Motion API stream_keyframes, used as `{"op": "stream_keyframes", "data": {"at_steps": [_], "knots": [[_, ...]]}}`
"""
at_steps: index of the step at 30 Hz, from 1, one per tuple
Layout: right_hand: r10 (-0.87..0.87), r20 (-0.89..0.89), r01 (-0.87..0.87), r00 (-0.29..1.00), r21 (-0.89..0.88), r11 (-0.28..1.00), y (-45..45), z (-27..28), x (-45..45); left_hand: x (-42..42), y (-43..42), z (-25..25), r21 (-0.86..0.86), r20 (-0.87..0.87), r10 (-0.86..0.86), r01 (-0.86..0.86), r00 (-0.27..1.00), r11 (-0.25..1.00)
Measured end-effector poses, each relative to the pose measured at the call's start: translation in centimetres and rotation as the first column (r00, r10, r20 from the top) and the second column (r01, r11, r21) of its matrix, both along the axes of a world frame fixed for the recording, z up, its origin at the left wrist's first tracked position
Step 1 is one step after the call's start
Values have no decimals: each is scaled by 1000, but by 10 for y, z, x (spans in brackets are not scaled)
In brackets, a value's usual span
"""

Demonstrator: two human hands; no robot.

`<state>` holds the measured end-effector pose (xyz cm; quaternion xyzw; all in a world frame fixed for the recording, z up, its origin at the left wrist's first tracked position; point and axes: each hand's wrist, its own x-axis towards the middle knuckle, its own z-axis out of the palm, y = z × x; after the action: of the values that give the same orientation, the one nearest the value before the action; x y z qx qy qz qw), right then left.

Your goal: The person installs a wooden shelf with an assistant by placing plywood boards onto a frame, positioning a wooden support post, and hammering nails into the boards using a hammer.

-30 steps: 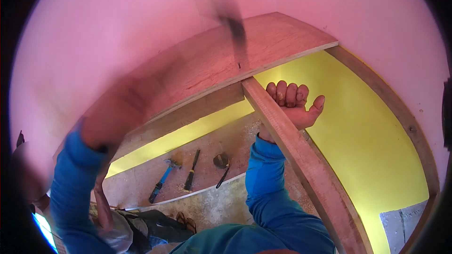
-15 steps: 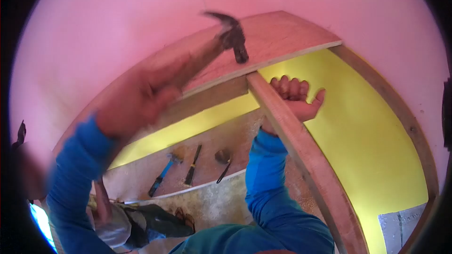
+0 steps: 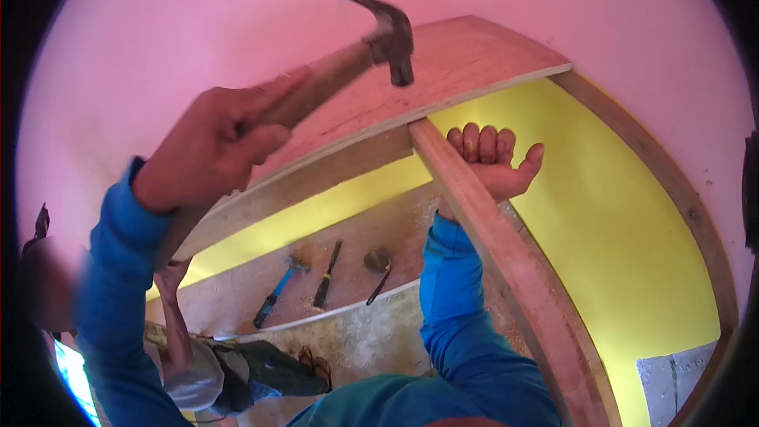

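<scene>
My left hand (image 3: 209, 142) is wrapped round the wooden handle of a claw hammer (image 3: 391, 39). The hammer's dark head is raised over a reddish plywood panel (image 3: 474, 51), its striking face pointing down. Beyond a wooden beam (image 3: 506, 245) that meets the panel's underside is my right hand (image 3: 502, 170). Its palm faces me, with the fingers loosely curled, the thumb held apart and nothing in it. The beam hides part of this hand and the wrist.
On a lower board lie a blue-handled hammer (image 3: 277, 292), a dark narrow tool (image 3: 327, 275) and a round dark tool with a strap (image 3: 378, 259). Another person (image 3: 198, 375) stands below at the left, one hand raised to the frame. A curved wooden rail (image 3: 672, 182) runs along the right wall.
The hammer in my left hand was a blur over the panel; it has risen and now shows sharply. My right hand has stayed almost in place beside the beam.
</scene>
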<state>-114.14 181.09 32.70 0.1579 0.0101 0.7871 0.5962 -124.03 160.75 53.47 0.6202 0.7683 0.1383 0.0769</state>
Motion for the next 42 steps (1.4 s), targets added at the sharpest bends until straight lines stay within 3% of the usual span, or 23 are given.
{"op": "stream_keyframes", "data": {"at_steps": [3, 5, 7, 11, 15, 16, 18, 19, 21, 22, 23, 24, 27, 30, 33, 35, 36, 37, 39, 41, 42], "knots": [[7, 19, -6, 1000, -54, 999, 0, 4, 3, 6, 0, 1, 362, 329, 18, -144, 944, 921], [28, 12, -27, 1000, -58, 998, 2, 8, 3, -14, 2, -26, 212, 94, -117, 95, 989, 973], [40, 4, -40, 999, -42, 998, 1, 6, 2, -20, -2, -38, 107, 15, -156, 153, 988, 982], [56, -66, -56, 996, -5, 998, 2, 6, 1, -1, 1, -37, 106, 138, -32, 17, 990, 994], [54, 161, -73, 985, 111, 991, 17, -10, 2, 4, -22, -65, 275, 329, 17, -114, 944, 955], [77, 368, -92, 927, 23, 995, 31, -22, 3, 4, -31, -73, 322, 365, 14, -140, 931, 936], [170, 708, -75, 685, -164, 984, 58, -56, 7, 7, -51, -91, 404, 457, 16, -223, 889, 887], [169, 813, -76, 557, -153, 985, 74, -84, 11, 7, -63, -102, 448, 501, -17, -242, 865, 861], [70, 982, -89, 175, -55, 995, 120, -169, 13, 7, -84, -129, 504, 579, -80, -280, 811, 817], [34, 998, -111, 47, -28, 993, 143, -209, 16, 6, -95, -144, 518, 609, -99, -300, 787, 801], [16, 1000, -131, 9, -15, 991, 154, -242, 21, 4, -105, -157, 535, 634, -115, -326, 765, 779], [14, 999, -141, 34, -9, 990, 160, -276, 30, 2, -115, -168, 549, 614, -133, -301, 778, 779], [124, 911, -167, 394, -62, 984, 130, -296, 66, -8, -144, -211, 584, 573, -156, -267, 805, 767], [230, 690, -207, 686, -118, 971, 100, -306, 94, 0, -164, -228, 548, 593, -159, -251, 789, 798], [225, 775, -144, 591, -173, 974, 51, -273, 111, 8, -184, -249, 464, 698, -134, -301, 703, 833], [327, 802, -217, 500, -249, 944, 33, -256, 115, 11, -201, -276, 413, 776, -111, -368, 621, 833], [380, 810, -258, 446, -290, 922, 26, -255, 112, 11, -206, -282, 393, 758, -86, -347, 647, 851], [35, 964, -352, 264, 63, 934, 26, -270, 116, 12, -212, -284, 369, 736, -51, -337, 675, 866], [-436, 899, -550, 43, 386, 741, 21, -298, 119, 17, -233, -294, 326, 680, 46, -358, 732, 875], [-914, 406, -746, 5, 610, 267, -54, -181, 88, 25, -250, -300, 230, 725, 138, -426, 675, 875], [-329, 943, -609, 38, 283, 741, -60, -200, 68, 30, -256, -302, 238, 784, 112, -463, 610, 853]]}}
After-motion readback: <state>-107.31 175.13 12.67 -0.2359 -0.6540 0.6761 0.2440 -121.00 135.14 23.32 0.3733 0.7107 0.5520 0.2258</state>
